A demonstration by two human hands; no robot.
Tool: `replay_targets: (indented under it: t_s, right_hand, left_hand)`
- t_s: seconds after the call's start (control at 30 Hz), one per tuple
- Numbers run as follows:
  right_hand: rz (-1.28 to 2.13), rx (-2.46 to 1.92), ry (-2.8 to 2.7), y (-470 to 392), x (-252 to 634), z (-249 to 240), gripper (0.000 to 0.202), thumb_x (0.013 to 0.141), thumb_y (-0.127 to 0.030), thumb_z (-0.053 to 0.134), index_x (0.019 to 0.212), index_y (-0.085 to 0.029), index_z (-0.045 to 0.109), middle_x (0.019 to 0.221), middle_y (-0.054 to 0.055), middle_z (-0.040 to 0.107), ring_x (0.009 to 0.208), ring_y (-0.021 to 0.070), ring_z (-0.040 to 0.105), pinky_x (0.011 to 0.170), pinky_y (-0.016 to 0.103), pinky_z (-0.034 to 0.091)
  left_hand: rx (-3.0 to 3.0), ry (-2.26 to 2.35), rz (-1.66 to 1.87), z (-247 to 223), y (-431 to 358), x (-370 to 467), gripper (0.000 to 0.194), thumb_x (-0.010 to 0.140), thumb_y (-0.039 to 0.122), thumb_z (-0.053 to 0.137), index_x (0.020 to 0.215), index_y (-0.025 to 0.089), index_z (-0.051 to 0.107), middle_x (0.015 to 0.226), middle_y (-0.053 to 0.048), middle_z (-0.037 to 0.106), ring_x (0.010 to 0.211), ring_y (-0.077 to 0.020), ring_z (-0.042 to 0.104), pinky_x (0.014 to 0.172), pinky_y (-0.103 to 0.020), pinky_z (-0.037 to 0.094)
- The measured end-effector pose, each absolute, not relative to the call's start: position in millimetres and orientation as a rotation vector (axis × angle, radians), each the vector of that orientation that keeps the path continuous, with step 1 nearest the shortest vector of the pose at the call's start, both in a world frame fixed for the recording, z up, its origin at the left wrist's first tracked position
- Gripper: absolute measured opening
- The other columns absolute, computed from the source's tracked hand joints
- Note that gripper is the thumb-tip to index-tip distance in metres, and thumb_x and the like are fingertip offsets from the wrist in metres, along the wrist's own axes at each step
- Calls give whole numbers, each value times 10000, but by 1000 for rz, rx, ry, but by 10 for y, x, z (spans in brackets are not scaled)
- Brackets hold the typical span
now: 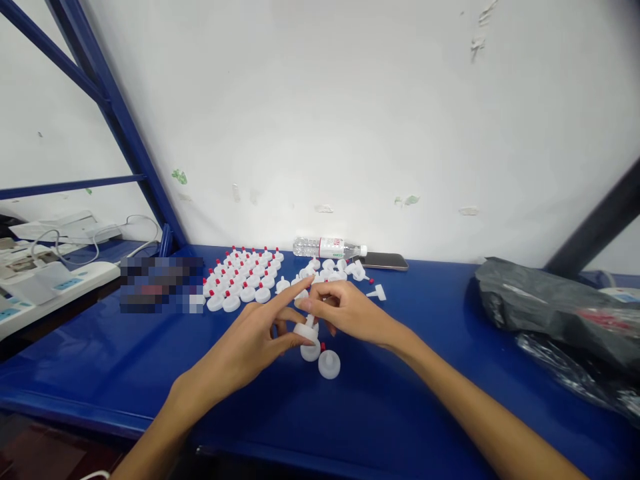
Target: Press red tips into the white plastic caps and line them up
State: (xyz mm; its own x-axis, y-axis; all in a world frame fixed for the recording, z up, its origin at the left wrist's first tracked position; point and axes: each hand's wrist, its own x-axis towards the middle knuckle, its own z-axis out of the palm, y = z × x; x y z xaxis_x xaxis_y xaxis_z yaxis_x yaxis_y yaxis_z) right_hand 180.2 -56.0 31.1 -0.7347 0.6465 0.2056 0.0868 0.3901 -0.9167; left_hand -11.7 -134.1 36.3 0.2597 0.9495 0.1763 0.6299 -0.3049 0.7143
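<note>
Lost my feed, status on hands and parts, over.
Left hand and right hand both pinching one white cap. Two white caps beneath on blue table. Rows of red-tipped caps behind; nothing blocking.

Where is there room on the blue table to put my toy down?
Bare blue table lies between the right hand and the black bag, and along the near edge left of the left hand. It is crowded at the back, with rows of white caps, a bottle and a phone.

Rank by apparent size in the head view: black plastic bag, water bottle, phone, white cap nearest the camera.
1. black plastic bag
2. water bottle
3. phone, close to the bottle, unsure
4. white cap, smallest though nearest
</note>
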Motion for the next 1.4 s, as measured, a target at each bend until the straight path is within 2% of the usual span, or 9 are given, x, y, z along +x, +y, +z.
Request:
replay_targets:
  t_s: [0.13, 0.33, 0.5, 0.57, 0.73, 0.9, 1.1, 1.27, 1.4]
  right_hand:
    - [1370, -634, -2040, -582, 1770, 310, 426, 884, -579, 649, 741, -185, 577, 654, -31, 599, 508, 90, 516, 469, 216, 393]
    - [1081, -667, -2082, -606, 1749, 316, 423, 866, -542, 690, 680, -186, 555, 581, -54, 525, 505, 75, 399, 476, 228, 274]
    - [974, -674, -2124, -589, 1739, 291, 390, 883, -503, 679, 682, -190, 561, 574, -60, 518, 508, 79, 391, 493, 238, 263]
    - [916, -698, -2140, -576, 1737, 274, 366, 892, -480, 673, 690, -192, 571, 584, -58, 537, 517, 82, 406, 508, 240, 274]
    - [683, -736, -2165, -578, 1731, 254, 290, 917, -400, 653, 721, -201, 575, 641, -48, 595, 561, 94, 474, 557, 240, 309]
    - [596, -727, -2172, -631, 1698, 248, 352, 934, -493, 633, 744, -202, 577, 719, -26, 638, 610, 106, 519, 596, 249, 326]
    - [535, -758, -2192, -676, 1689, 264, 396, 886, -592, 656, 793, -211, 604, 774, -25, 660, 670, 119, 547, 635, 253, 338]
    - [490, -810, -2147, -674, 1756, 330, 412, 1063, -469, 346, 893, -215, 623, 789, 4, 655, 717, 147, 575, 675, 275, 357]
    - [466, -828, -2127, -647, 1793, 338, 430, 1086, -381, 262, 918, -216, 622, 819, 13, 659, 758, 159, 592, 724, 284, 376]
  left_hand:
    - [2061, 1465, 853, 371, -1335, -115, 733, 888, 298, 656, 1554, 326, 352, 834, 62, 755, 585, -98, 581, 626, -215, 485]
    - [2106, 1571, 840, 346, -1323, -142, 690, 873, 258, 637, 1525, 316, 420, 658, 79, 678, 558, -108, 581, 629, -219, 481]
    - [2099, 1605, 774, 356, -1334, -131, 650, 876, 269, 606, 1507, 314, 457, 535, 87, 624, 478, -123, 565, 594, -226, 470]
    - [2063, 1622, 758, 369, -1358, -124, 670, 872, 297, 634, 1512, 331, 442, 586, 79, 656, 490, -126, 574, 590, -227, 472]
    - [2027, 1605, 762, 372, -1413, -148, 691, 884, 481, 654, 1520, 366, 409, 944, 21, 732, 559, -110, 565, 564, -229, 469]
    - [2013, 1620, 850, 370, -1397, -164, 635, 894, 519, 639, 1478, 328, 480, 944, 10, 715, 645, -127, 594, 588, -238, 480]
    - [2028, 1569, 922, 363, -1372, -157, 583, 922, 501, 610, 1466, 330, 492, 1106, -12, 715, 757, -141, 636, 616, -239, 499]
    - [2062, 1724, 918, 391, -1342, -259, 589, 923, 518, 589, 1468, 314, 492, 1085, -32, 687, 648, -120, 594, 619, -267, 528]
    - [2077, 1785, 889, 398, -1297, -437, 587, 906, 466, 607, 1456, 303, 486, 1135, -58, 695, 821, -187, 676, 770, -332, 577]
